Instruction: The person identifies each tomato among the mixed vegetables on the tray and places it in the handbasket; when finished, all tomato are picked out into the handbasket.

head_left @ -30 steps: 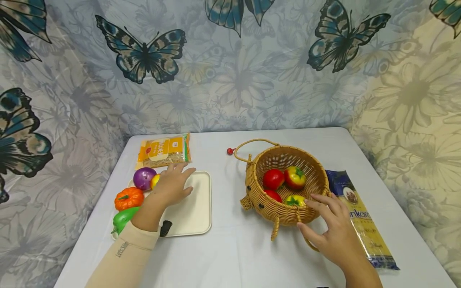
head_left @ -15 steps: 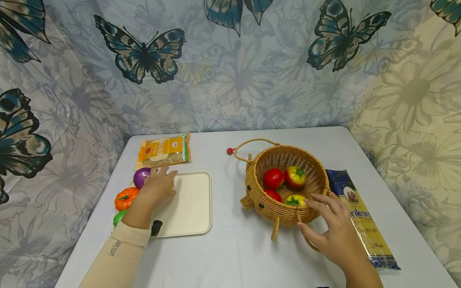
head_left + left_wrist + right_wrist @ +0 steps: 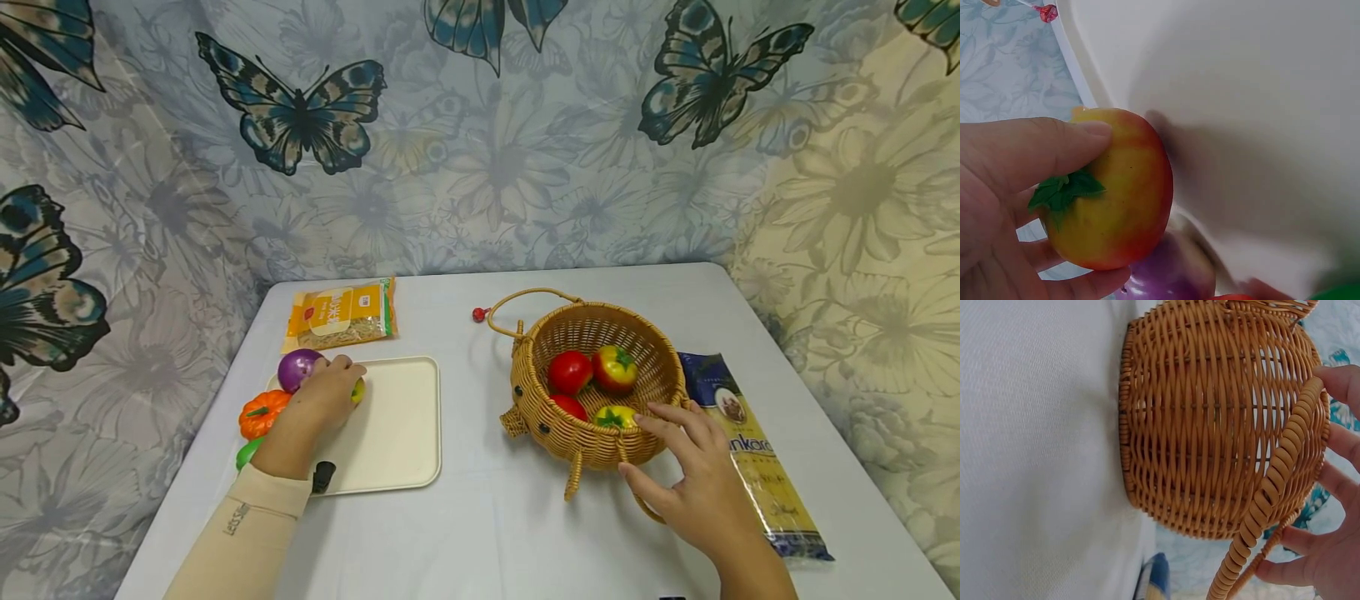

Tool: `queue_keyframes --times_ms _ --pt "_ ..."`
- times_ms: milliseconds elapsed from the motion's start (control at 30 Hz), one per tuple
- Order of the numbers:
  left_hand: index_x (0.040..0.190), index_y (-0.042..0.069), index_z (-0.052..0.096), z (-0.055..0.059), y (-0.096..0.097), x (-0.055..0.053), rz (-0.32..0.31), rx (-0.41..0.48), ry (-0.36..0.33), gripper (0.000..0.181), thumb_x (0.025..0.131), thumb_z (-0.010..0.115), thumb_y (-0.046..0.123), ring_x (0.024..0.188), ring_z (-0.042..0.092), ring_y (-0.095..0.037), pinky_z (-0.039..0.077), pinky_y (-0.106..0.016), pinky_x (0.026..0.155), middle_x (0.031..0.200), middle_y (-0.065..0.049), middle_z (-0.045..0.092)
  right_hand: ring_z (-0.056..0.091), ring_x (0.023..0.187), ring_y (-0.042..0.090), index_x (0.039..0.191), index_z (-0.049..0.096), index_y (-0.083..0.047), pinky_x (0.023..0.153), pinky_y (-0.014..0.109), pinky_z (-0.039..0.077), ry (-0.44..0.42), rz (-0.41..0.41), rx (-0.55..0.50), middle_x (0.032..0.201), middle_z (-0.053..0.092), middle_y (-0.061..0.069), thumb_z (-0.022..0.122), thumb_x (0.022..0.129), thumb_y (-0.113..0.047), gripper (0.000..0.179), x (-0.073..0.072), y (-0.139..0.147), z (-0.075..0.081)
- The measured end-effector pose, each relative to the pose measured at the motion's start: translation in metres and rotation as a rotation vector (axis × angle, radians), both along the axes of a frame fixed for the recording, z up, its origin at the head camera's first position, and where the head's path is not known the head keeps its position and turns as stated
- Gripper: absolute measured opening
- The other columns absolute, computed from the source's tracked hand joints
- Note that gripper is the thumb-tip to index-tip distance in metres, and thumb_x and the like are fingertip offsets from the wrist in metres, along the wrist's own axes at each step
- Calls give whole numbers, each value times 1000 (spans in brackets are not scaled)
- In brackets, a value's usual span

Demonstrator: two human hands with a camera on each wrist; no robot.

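Observation:
My left hand grips a yellow-red toy tomato with green leaves, over the cream tray. In the left wrist view the thumb lies on its near side and fingers curl behind it; in the head view the hand covers most of it. Beside it on the tray are a round purple vegetable, an orange pumpkin and a partly hidden green pepper. My right hand holds the near right rim of the wicker basket, thumb outside by the handle. Red and yellow-red tomatoes lie inside.
An orange grain packet lies behind the tray. A blue and gold packet lies right of the basket, partly behind my right hand. A red lollipop sits near the basket's far handle. Patterned cloth walls border the white table.
My left hand has moved left and down on the tray and closed round the yellow-red tomato. My right hand and the basket have stayed in place.

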State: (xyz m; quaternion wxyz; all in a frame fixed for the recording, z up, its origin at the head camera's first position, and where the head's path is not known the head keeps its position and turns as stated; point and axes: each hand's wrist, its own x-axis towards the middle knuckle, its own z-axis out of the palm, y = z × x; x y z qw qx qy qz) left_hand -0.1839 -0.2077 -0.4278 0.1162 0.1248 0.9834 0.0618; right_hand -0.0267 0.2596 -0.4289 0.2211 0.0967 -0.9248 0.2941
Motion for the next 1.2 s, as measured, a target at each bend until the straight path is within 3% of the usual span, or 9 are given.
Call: queue_keyframes --times_ms 200,333,533,767,1200 --pt "141 6 59 5 6 4 -54 37 58 49 95 71 11 127 45 -45 46 -63 104 141 -21 52 39 133 53 119 71 -12 103 79 32 -1 -4 -1 135 59 12 93 66 -19 58 0 0 -1" --pt "142 7 59 14 17 7 -99 72 74 51 93 73 12 128 44 -42 49 -61 102 144 -19 50 40 131 52 119 71 -11 101 79 33 5 -6 1 135 59 12 93 66 -19 58 0 1 -1" --pt "146 14 56 28 38 11 -175 132 47 55 94 75 15 137 39 -37 47 -57 107 151 -14 45 40 133 55 119 71 -12 113 73 27 24 2 18 134 60 14 93 66 -20 58 1 3 -1" --pt "145 16 56 40 61 14 -267 178 82 53 95 74 15 142 36 -37 42 -55 113 152 -13 44 39 136 54 121 71 -12 118 69 22 26 6 25 134 60 14 92 67 -21 58 1 3 -2" --pt "146 15 55 60 86 10 -361 209 137 54 95 74 18 137 41 -34 45 -49 112 151 -13 46 39 136 54 120 71 -14 115 70 28 42 5 25 135 60 11 92 67 -21 57 2 2 -2"
